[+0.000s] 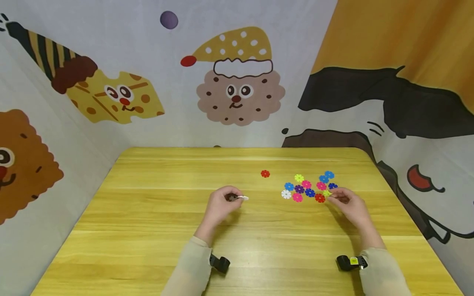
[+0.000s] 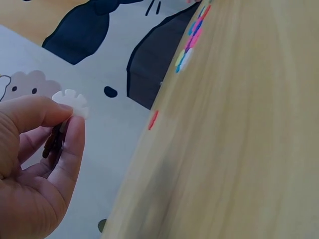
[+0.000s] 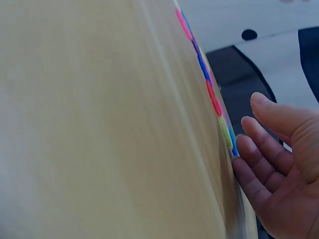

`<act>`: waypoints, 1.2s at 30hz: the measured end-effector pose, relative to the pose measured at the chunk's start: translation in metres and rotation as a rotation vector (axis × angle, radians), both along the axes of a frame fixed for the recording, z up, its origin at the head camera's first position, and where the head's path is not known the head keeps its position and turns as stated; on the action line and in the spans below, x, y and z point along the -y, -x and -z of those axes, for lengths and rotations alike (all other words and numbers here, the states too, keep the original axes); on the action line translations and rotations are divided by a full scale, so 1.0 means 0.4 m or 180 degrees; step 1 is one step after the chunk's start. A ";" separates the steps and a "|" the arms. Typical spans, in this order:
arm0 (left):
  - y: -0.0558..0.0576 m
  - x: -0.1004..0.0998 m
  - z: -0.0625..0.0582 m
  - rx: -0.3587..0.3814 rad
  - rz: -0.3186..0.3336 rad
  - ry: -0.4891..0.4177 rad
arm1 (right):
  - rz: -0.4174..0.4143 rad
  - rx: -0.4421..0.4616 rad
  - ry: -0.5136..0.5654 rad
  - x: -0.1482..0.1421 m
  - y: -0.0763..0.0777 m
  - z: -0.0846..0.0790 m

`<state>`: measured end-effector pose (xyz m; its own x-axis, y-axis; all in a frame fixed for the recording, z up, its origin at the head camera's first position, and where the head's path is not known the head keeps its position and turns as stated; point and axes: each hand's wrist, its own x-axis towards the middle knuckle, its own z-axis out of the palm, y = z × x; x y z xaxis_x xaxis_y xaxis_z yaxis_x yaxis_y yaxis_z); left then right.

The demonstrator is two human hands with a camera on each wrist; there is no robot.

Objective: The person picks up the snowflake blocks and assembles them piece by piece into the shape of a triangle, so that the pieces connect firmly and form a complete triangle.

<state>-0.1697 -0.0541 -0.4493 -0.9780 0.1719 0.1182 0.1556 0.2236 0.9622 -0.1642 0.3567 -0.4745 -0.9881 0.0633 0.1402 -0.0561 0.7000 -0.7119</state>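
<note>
Between thumb and fingers, my left hand (image 1: 222, 205) pinches a white notched flower-shaped disc (image 2: 72, 103). A dark brown disc (image 2: 53, 142) sits against it inside the same grip, partly hidden by the fingers. On the right, my right hand (image 1: 349, 205) reaches to the edge of a group of discs lying flat on the table. Its thumb stands apart from the loosely bent fingers in the right wrist view, and nothing is between them. Nearest its fingertips are a yellow-green disc (image 1: 326, 193), a red disc (image 1: 320, 198) and a dark blue disc (image 1: 333, 186).
More discs lie in the group, among them a white one (image 1: 286, 194), a purple one (image 1: 299, 189) and several pink and blue ones. A lone red disc (image 1: 265, 174) lies farther left. Behind the wooden table (image 1: 148, 246) hangs a cartoon-printed curtain (image 1: 177, 131).
</note>
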 end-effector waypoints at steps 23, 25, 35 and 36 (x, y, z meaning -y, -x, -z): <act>-0.001 0.026 -0.001 0.0158 0.0112 -0.0116 | -0.0316 0.0132 -0.0552 -0.056 0.048 0.020; 0.000 0.025 0.000 0.0157 0.0114 -0.0114 | -0.0337 0.0131 -0.0582 -0.055 0.050 0.020; 0.001 0.020 0.005 0.0096 0.0056 -0.0088 | -0.0282 0.0236 -0.0584 -0.051 0.052 0.020; 0.000 0.018 0.004 0.0089 0.0040 -0.0082 | -0.0277 0.0255 -0.0573 -0.050 0.052 0.020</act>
